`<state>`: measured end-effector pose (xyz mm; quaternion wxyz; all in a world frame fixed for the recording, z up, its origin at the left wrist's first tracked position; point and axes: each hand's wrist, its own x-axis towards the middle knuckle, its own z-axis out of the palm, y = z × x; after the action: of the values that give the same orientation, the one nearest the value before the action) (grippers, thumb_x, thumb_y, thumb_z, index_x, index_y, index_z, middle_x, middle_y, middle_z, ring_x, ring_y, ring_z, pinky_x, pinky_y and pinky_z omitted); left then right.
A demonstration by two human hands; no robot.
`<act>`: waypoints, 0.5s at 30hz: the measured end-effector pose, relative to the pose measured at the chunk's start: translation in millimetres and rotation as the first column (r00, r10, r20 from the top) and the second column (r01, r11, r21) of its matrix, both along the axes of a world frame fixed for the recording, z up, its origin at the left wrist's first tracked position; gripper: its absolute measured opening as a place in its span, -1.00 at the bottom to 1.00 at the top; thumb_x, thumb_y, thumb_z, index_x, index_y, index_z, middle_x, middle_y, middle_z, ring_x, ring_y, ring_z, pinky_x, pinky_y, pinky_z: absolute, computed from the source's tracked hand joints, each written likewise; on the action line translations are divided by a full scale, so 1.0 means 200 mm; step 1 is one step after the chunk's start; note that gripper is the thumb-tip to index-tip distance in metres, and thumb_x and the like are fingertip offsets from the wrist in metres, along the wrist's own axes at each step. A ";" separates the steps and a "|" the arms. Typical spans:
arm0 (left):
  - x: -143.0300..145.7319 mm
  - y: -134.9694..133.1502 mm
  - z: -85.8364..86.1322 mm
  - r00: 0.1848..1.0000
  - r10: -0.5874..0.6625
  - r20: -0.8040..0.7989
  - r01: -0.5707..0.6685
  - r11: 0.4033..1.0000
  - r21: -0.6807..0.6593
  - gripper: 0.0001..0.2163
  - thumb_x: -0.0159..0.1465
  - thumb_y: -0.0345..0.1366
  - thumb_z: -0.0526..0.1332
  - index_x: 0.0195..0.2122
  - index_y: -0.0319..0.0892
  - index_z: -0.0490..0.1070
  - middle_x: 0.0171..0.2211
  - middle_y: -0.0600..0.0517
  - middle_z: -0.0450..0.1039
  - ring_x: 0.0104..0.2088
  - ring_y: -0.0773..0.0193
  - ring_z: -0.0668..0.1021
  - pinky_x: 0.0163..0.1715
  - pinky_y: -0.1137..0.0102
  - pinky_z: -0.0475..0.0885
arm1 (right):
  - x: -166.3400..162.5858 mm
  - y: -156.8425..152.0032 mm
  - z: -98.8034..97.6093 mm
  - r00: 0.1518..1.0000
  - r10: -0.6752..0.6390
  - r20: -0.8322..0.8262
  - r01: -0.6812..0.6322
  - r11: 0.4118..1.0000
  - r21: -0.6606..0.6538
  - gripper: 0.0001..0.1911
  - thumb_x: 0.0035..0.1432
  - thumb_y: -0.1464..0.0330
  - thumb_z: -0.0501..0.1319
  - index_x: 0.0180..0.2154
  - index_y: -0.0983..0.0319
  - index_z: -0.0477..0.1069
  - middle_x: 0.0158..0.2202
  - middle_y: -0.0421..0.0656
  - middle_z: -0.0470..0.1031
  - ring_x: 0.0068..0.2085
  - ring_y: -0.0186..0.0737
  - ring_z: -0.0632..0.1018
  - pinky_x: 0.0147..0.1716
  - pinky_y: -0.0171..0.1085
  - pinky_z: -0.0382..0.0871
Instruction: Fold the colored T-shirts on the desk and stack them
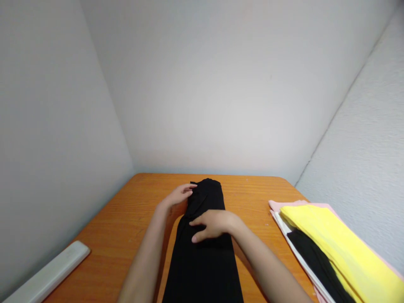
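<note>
A long black garment lies folded into a narrow strip down the middle of an orange wooden table. My right hand rests flat across the strip about halfway up, fingers stretched out and pointing left. My left hand touches the far left edge of the garment near its top end, fingers extended and lying on the cloth.
A stack of folded clothes lies at the right of the table: a yellow piece on top, black, white and pink ones beneath. A pale grey flat bar lies at the near left edge. Grey walls enclose the table on three sides.
</note>
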<state>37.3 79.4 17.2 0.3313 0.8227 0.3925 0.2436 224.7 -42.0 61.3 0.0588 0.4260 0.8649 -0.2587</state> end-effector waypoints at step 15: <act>-0.04 -0.46 -0.04 0.918 0.115 -0.381 -0.038 0.978 0.204 -0.72 0.16 -0.39 0.15 -0.08 -0.07 0.32 -0.06 -0.05 0.35 -0.10 0.12 0.45 -0.07 0.33 0.35 | 0.09 0.37 -0.48 0.942 -0.315 -0.117 0.333 0.831 0.445 -0.32 0.37 0.02 -0.21 0.34 0.27 -0.01 0.39 -0.08 -0.15 0.37 -0.07 -0.12 0.30 -0.01 -0.30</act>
<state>29.0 -12.0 9.2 0.1554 0.8668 0.4572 0.1246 242.4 31.6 -34.3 -0.1049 0.5628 0.8176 -0.0615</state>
